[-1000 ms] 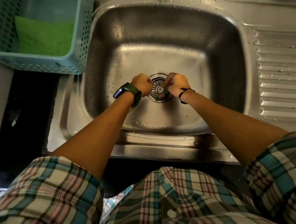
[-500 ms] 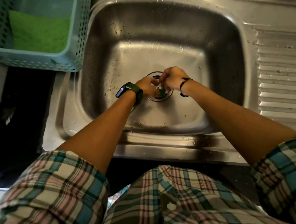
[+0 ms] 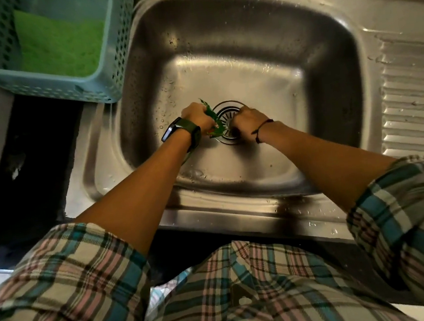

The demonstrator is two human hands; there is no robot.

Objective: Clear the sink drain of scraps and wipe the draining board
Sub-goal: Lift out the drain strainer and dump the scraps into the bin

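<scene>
The left hand (image 3: pixel 196 117) has its fingers curled tight around green leafy scraps (image 3: pixel 214 124), at the drain strainer's (image 3: pixel 227 118) nine o'clock edge. The right hand (image 3: pixel 247 123) sits fisted at the strainer's four o'clock; whether it grips anything, I cannot tell. The ribbed draining board (image 3: pixel 415 104) lies at three o'clock of the sink (image 3: pixel 333 91).

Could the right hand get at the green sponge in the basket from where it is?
Probably not easily. The right hand is at the drain, while the sponge lies in the basket on the far left, beyond the left hand holding scraps.
</scene>
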